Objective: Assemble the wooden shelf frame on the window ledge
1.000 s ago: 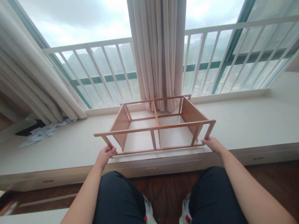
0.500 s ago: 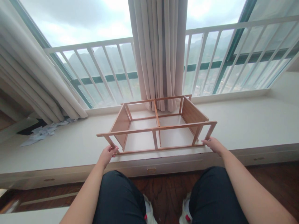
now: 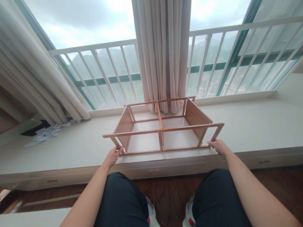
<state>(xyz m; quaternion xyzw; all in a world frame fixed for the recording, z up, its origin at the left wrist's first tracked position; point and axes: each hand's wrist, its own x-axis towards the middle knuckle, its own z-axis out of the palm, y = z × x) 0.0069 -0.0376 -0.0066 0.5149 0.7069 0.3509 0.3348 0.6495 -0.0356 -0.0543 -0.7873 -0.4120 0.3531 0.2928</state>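
Observation:
A brown wooden rack frame (image 3: 162, 130) lies on its side on the white window ledge (image 3: 246, 126). Solid panels close its left and right ends, and a bar crosses its middle. My left hand (image 3: 115, 155) is closed round the short end bar at the near left corner. At the near right corner my right hand (image 3: 219, 147) grips the matching end bar with its fingers. The rack's far side reaches the foot of the hanging curtain.
A beige curtain (image 3: 164, 56) hangs behind the rack, another curtain (image 3: 40, 69) at left. White railings (image 3: 210, 60) stand before the windows. Torn paper pieces (image 3: 44, 135) lie on the ledge at left. Below the ledge are drawer fronts (image 3: 153, 171) and a dark wooden floor (image 3: 168, 195).
The rack and both hands appear slightly farther right; the background has also shifted a little the same way. Both hands keep their hold on the end bars.

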